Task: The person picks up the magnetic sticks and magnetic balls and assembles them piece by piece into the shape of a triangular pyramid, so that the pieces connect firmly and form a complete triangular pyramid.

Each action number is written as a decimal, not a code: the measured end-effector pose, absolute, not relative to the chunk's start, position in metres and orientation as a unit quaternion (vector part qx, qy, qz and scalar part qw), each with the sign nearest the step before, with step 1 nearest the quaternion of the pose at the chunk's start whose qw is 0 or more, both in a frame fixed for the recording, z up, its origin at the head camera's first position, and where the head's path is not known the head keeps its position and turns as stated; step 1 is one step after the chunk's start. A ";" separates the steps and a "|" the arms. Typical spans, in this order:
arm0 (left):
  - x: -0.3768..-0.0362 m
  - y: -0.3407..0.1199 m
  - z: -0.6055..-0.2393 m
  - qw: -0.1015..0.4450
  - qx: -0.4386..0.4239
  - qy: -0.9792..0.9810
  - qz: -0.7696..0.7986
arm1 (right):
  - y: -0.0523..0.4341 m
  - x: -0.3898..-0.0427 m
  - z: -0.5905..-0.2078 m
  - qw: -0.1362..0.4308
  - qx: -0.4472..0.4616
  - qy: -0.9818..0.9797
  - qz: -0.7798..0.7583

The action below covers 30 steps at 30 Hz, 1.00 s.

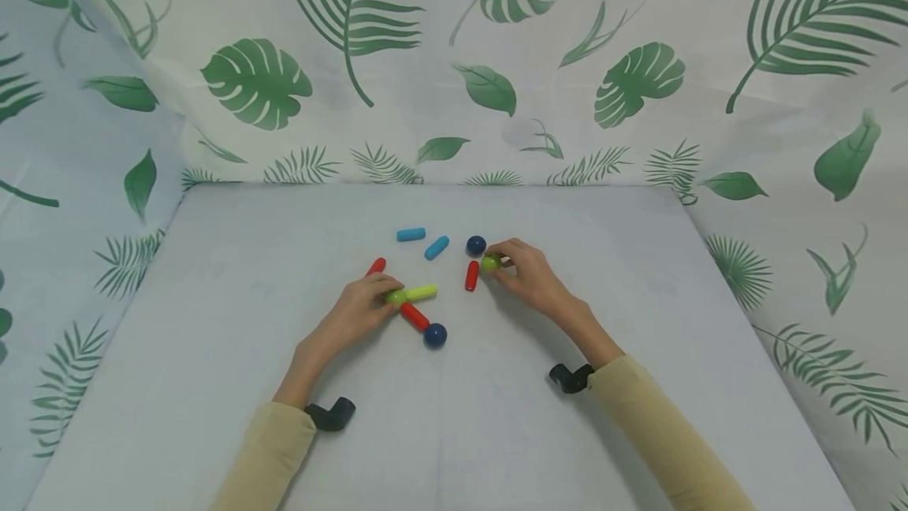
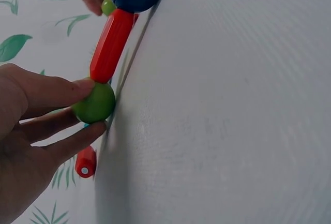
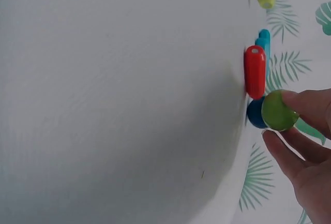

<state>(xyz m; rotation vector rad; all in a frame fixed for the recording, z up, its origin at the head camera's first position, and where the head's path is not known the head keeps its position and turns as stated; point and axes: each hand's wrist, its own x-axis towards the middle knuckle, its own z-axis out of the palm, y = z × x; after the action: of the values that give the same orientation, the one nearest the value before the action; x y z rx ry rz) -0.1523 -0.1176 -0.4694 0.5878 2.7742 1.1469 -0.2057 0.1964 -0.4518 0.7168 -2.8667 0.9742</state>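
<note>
Now the left hand (image 1: pixel 365 302) is pinching the green hub ball (image 1: pixel 395 297) while the right hand (image 1: pixel 528 274) is pinching a second green ball (image 1: pixel 490 262) beside the loose red rod (image 1: pixel 471 275); joining them looks next.

Both arms wear long pale tan sleeves (image 1: pixel 660 424) reaching the wrists. A dark curved camera mount (image 1: pixel 332 414) sits at each wrist; the hands are bare.

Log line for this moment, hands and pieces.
left hand: pinches green ball joining red stick, yellow stick | right hand: pinches loose green ball beside red stick | table
</note>
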 end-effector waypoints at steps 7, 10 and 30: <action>-0.153 -0.115 -0.468 0.047 0.187 0.904 0.382 | 0.186 -0.203 -0.449 0.018 0.257 -0.906 0.336; -0.152 -0.115 -0.469 0.050 0.182 0.905 0.382 | 0.179 -0.202 -0.448 0.011 0.277 -0.898 0.342; -0.151 -0.118 -0.468 0.057 0.174 0.907 0.378 | 0.150 -0.198 -0.448 -0.028 0.329 -0.890 0.315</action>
<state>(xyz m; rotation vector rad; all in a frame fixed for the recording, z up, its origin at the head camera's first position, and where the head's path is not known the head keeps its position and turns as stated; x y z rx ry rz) -0.1506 -0.1177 -0.4675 0.5287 2.7522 1.1471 -0.1983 0.1499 -0.4485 1.0527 -2.8466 1.0087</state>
